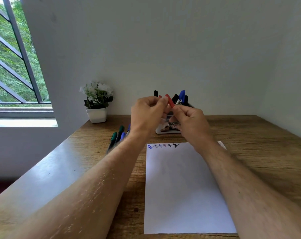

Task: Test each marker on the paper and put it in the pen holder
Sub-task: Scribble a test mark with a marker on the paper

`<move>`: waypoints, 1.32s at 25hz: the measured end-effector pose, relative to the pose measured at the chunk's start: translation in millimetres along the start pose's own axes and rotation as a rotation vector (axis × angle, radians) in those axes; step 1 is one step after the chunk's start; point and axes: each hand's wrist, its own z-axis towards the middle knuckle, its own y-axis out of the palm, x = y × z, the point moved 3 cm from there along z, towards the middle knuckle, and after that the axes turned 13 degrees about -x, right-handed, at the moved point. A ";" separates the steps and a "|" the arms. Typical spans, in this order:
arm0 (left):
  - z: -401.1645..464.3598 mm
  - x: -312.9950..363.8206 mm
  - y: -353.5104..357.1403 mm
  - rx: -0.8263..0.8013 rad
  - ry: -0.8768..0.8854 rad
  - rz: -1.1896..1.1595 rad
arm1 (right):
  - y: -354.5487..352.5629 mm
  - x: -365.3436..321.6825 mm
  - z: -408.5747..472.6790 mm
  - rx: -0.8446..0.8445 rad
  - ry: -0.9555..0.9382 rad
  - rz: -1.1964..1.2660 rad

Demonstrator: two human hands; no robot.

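Observation:
Both my hands are raised above the desk, in front of the pen holder (pixel 165 131). My right hand (pixel 189 121) pinches a red marker (pixel 170 100) that points up and to the left. My left hand (pixel 146 112) has its fingertips curled at the marker's upper end; a small red piece shows beside them. Several black, blue and red markers (pixel 182 95) stand in the holder behind my hands. The white paper (pixel 184 187) lies below, with a row of blue, black and red test scribbles (pixel 163 145) along its top edge.
Several green and blue markers (pixel 119 135) lie on the wooden desk (pixel 258 152) to the left of the paper, partly behind my left forearm. A white pot of flowers (pixel 96 102) stands at the back left by the wall. A window is at far left.

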 end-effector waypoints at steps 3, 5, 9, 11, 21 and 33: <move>2.7 -3.8 -3.4 -0.009 -0.073 -0.154 | 0.3 -2.0 -2.1 -0.013 -0.049 -0.219; 3.4 -5.4 -2.7 -0.014 -0.104 -0.179 | -1.9 -2.9 -3.1 -0.020 -0.084 -0.305; 5.1 -5.9 -3.5 0.017 -0.125 -0.239 | -1.7 -3.7 -3.9 -0.025 -0.098 -0.371; 6.2 -7.0 -4.3 0.029 -0.119 -0.247 | -2.5 -6.1 -4.4 0.013 -0.110 -0.386; 5.2 -9.3 -4.7 0.010 -0.138 -0.389 | -12.1 -15.4 -8.7 0.122 -0.053 -0.542; 5.7 -8.2 -14.1 0.105 -0.250 -0.887 | -14.7 -6.9 -2.5 0.231 -0.005 -0.335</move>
